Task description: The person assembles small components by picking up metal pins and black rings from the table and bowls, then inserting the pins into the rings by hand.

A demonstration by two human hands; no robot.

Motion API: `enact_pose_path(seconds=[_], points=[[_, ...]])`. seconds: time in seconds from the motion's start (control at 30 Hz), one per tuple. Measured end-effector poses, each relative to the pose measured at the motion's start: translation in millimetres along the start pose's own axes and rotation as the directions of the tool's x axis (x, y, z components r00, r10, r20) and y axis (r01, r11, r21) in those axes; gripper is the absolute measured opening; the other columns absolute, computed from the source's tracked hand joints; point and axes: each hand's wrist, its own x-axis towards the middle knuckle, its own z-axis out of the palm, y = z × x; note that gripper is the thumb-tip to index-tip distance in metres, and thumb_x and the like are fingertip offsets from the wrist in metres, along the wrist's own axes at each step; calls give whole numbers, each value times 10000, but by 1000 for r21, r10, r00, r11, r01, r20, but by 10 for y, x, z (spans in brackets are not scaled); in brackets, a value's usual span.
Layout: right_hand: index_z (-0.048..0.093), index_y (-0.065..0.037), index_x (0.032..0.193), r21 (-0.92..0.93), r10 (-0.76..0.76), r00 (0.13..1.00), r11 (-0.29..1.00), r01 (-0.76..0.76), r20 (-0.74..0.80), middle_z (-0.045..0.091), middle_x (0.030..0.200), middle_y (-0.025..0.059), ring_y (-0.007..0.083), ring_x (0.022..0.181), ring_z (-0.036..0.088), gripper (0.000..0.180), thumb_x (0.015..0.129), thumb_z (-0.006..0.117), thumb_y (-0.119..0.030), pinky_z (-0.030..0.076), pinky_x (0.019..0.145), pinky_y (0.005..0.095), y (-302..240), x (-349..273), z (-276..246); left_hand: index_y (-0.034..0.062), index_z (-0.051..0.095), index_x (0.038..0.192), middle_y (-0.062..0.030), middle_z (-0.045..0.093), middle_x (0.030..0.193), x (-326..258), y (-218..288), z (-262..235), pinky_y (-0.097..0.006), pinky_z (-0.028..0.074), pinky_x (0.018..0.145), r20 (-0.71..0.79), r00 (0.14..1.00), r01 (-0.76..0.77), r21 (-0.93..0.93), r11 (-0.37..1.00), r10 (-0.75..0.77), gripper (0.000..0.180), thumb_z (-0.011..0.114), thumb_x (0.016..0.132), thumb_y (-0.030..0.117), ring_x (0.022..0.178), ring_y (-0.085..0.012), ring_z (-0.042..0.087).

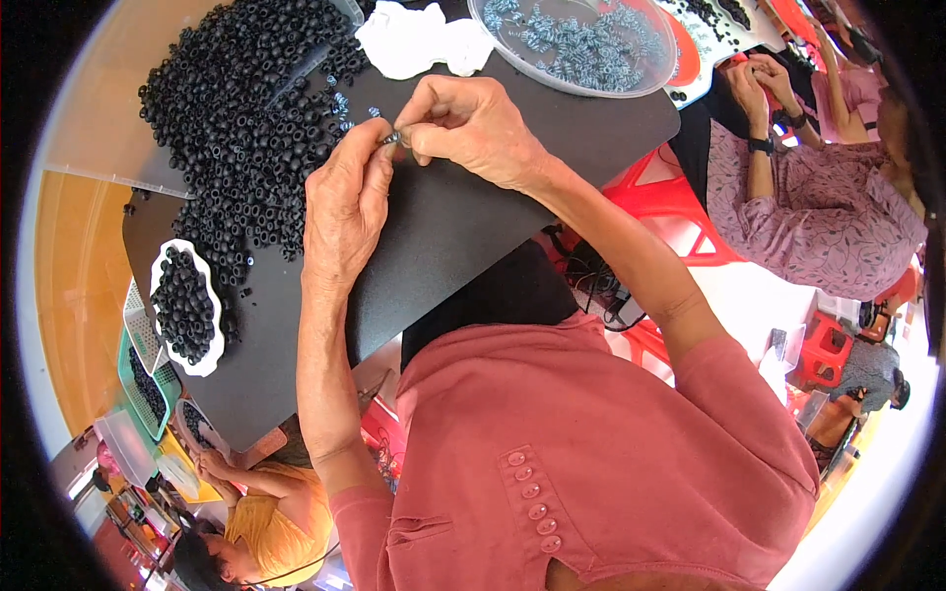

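My left hand (pixel 343 212) is closed in a pinch, thumb and forefinger holding a small coiled metal spring (pixel 392 138). My right hand (pixel 478 130) meets it from the right, its fingertips closed on the same spring. Whether a black piece is also between the fingers is too small to tell. Beside my left hand spreads a big heap of small hollow black plastic pieces (pixel 241 128). A few loose springs (pixel 341 102) lie at the heap's edge. Beyond my right hand, a clear round tub (pixel 645 89) holds many blue-grey springs.
A white scalloped dish (pixel 209 364) of black pieces stands on the dark table (pixel 434 256) at left. A crumpled white cloth (pixel 419 41) lies at the far edge. Green and white baskets (pixel 148 330) are beyond the dish. Other people sit left and right, near red stools (pixel 680 212).
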Motion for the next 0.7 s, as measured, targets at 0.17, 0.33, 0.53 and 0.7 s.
enact_pose_path(seconds=[0.17, 0.33, 0.53, 0.7], points=[[627, 15, 829, 126, -8, 999, 992, 4, 32, 654, 765, 57, 89, 659, 608, 40, 810, 636, -19, 502, 603, 225, 60, 11, -13, 19, 576, 1069, -75, 645, 787, 1, -11, 4, -263, 480, 627, -1, 1000, -17, -28, 999, 17, 150, 526, 929, 38, 683, -142, 607], [624, 15, 825, 201, 21, 999, 979, -28, 37, 642, 743, 47, 85, 633, 588, 41, 814, 632, -24, 487, 582, 220, 69, 5, -18, 23, 580, 1035, -59, 645, 772, 16, -15, 16, -259, 481, 642, 18, 999, 28, -116, 993, -27, 123, 516, 950, 84, 699, -133, 615], [615, 14, 838, 82, 22, 999, 996, -25, 41, 613, 743, 38, 79, 663, 565, 43, 816, 581, 0, 473, 628, 227, 11, 2, -19, 20, 584, 1004, -54, 630, 734, 11, -4, 55, -260, 470, 617, -33, 999, -6, -76, 997, 3, 122, 512, 959, 107, 686, -124, 606], [615, 12, 850, 4, 8, 1000, 1000, -8, 23, 611, 748, 26, 71, 674, 565, 45, 822, 580, 15, 473, 626, 220, 9, -4, 9, 16, 602, 952, -37, 607, 688, 19, 46, 32, -248, 440, 590, 7, 987, 157, -158, 975, -157, 177, 505, 973, 162, 637, -97, 554]])
